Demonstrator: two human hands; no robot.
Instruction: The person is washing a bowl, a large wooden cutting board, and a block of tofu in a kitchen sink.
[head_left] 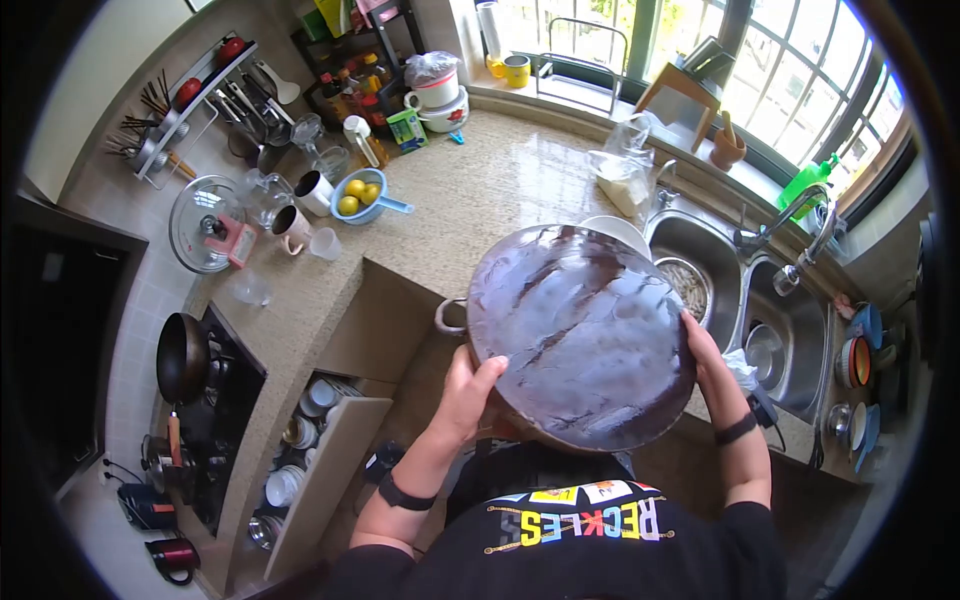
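Observation:
A large round chopping board (580,340), dark brown with a glossy, streaked face, is held up in front of my body. A small loop handle (452,317) sticks out from its left side. My left hand (472,392) grips the lower left edge, thumb on the top face and the other fingers mostly hidden below. On the right edge, my right hand (703,345) is closed around the rim, its fingers largely out of sight underneath. The board covers part of a white round dish (618,232) on the counter behind it.
A double sink (735,270) with a faucet (800,215) lies to the right. An open drawer (335,480) of dishes juts out at lower left. Beyond the counter corner sit a blue colander (375,208), cups and a glass lid (200,222); a wok (182,358) is by the stove.

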